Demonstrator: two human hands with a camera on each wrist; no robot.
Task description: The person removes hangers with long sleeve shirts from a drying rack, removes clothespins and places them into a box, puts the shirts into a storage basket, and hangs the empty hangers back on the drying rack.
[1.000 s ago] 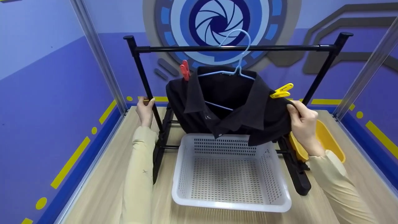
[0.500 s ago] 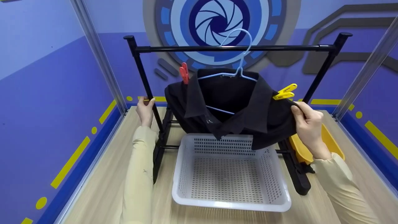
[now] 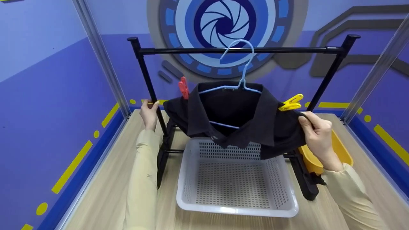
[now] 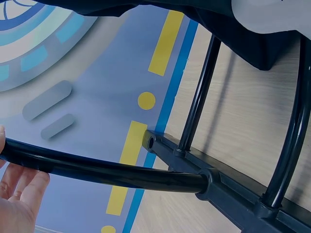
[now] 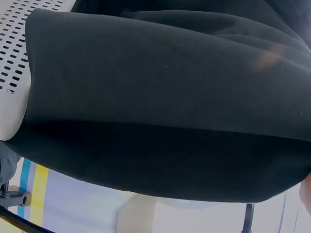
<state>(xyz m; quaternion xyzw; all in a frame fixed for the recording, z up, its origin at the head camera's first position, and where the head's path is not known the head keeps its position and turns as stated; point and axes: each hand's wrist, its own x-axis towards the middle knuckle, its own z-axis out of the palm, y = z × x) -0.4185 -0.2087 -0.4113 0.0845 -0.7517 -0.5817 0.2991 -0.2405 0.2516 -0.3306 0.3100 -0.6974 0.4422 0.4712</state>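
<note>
Shirt (image 3: 255, 124), rack (image 3: 287, 50) black — hanger (image 3: 244, 72) light blue — red clip (image 3: 183, 88), yellow clip (image 3: 291, 103); basket (image 3: 236, 210) white.

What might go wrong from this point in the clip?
The blue hanger shows its hook top above the rack's top bar, with a gap; if it isn't properly seated, the black shirt might drop toward the white basket.
The right hand pinches the shirt near the yellow clip, so a tug could loosen that clip.
Pulling a caught hanger might tip the rack, though the left hand holds its post.
</note>
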